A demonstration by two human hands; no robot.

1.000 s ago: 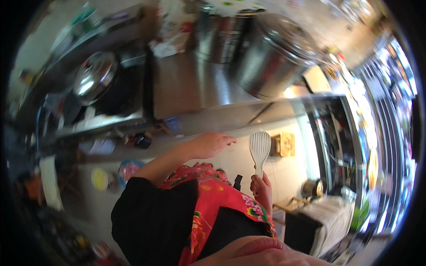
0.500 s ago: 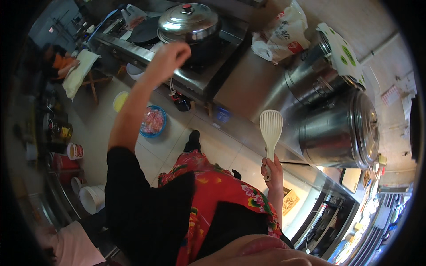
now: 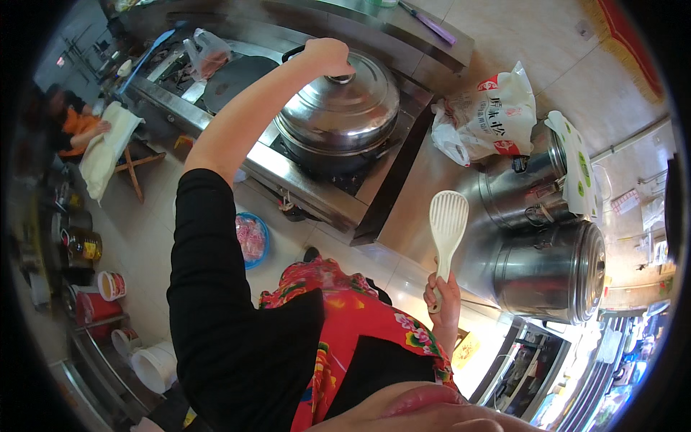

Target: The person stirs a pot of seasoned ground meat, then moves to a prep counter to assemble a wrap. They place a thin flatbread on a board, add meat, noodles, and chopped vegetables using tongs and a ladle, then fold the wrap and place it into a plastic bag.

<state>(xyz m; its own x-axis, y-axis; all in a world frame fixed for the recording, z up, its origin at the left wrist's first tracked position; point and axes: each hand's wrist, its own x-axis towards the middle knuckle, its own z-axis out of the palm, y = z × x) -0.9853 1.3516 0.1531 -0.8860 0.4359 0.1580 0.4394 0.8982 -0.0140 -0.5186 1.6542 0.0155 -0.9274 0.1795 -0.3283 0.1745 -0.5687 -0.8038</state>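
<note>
Your biggest concern is the wide steel lid (image 3: 338, 108) over the big pot (image 3: 327, 155) on the stove (image 3: 317, 194). Your left hand (image 3: 327, 56) is clenched over the knob at the lid's crown, arm stretched well out. To lift it well, I'd judge you should tilt the far edge up first so steam goes away from your wrist, and keep the lid level enough that drips fall back into the pot.

To the right on the steel counter (image 3: 414, 209) stand two tall steel drums (image 3: 551, 270), the nearer one lying closest to your right side.

Next in size, a white plastic sack (image 3: 486, 119) with red and dark printing slumps on the counter between the stove and the drums. A white cloth or sheet with green marks (image 3: 576, 173) drapes over the farther drum's top. A smaller clear bag (image 3: 205, 54) sits at the stove's far left.

Smallest, the white slotted rice paddle (image 3: 448, 223): your right hand (image 3: 443, 295) grips its handle upright, just in front of the drums. Keep it clear of the lid.
</note>
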